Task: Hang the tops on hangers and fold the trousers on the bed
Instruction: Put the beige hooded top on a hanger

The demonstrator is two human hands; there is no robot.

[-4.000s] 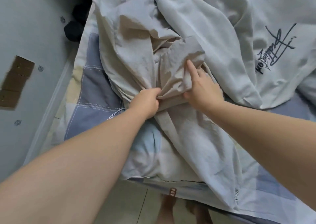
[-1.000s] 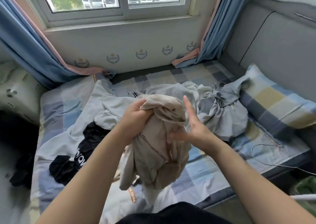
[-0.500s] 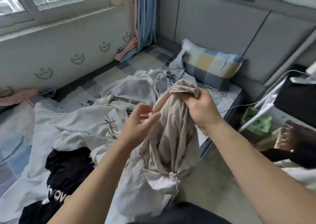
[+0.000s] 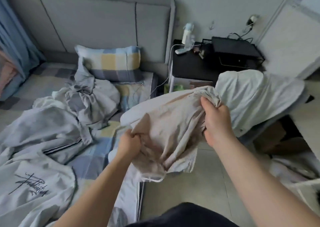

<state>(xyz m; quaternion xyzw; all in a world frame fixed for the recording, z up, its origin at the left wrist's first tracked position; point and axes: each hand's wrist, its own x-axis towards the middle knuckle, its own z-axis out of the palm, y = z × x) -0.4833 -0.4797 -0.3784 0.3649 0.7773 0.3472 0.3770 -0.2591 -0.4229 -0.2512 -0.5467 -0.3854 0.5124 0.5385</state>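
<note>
- Both hands grip a crumpled beige garment [image 4: 166,122] at frame centre: left hand [image 4: 129,144] bunches its lower edge, right hand [image 4: 216,122] its upper edge.
- Bed [image 4: 97,159] lies lower left.

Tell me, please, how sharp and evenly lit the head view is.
Head view: soft, even light, no glare; the wide lens bows the headboard; the beige garment gripped by the left hand and right hand looks slightly motion-smeared.

clothes heap [image 4: 57,122] crowds bed [image 4: 97,159].
</note>
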